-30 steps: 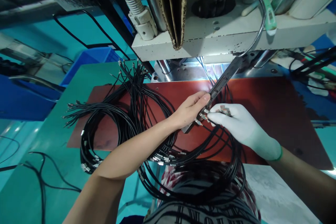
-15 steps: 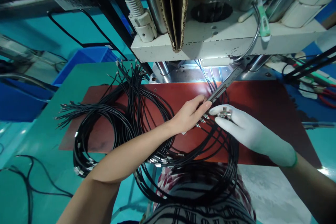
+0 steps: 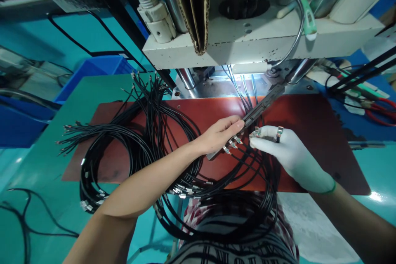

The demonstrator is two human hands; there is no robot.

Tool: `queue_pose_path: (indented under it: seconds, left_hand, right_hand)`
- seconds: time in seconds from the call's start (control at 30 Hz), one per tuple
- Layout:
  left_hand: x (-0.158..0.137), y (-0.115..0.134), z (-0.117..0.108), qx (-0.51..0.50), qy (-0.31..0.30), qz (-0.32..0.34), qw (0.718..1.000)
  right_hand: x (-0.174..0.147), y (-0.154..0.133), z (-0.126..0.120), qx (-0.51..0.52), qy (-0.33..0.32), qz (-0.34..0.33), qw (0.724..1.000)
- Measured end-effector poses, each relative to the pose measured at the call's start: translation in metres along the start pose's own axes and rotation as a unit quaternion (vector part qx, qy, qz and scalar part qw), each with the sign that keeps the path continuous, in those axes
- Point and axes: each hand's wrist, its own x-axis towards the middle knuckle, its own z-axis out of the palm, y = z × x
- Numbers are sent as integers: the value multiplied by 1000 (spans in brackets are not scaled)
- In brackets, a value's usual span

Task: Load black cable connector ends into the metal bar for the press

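Note:
My bare left hand grips a long dark bar-shaped fixture that slants up toward the press, with several black cable ends and their metal connectors held against it. My right hand, in a white glove, pinches small metal connectors at its fingertips, right beside the left fingers. A large coil of black cables spreads over the reddish-brown board and loops down to my lap.
A white press head with steel columns hangs over the back of the board, a lamp glowing beneath it. A blue bin stands at the back left. Tools and red cables lie at the right. Loose black wires trail lower left.
The view has shifted slightly. My right hand has turned a little and one connector now shows on a knuckle; the fixture sits lower against my left fingers.

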Motion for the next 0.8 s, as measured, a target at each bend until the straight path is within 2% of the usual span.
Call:
queue_pose_path:
  seconds: [0.1,0.27,0.5,0.67,0.8]
  left_hand:
    - [0,1,0,10,-14,0,1000]
    - [-2,5,2,55,-10,10,998]
    - [-7,10,6,229,21,52,972]
    - [-4,8,5,183,10,45,982]
    - [-2,8,2,131,17,40,990]
  right_hand:
    - [0,-1,7,33,16,-4,999]
    - [2,-4,12,41,-7,-32,999]
    - [8,2,12,19,-15,-41,999]
    - [6,1,10,28,-35,-21,999]
    - [0,3,-1,16,-14,-25,999]
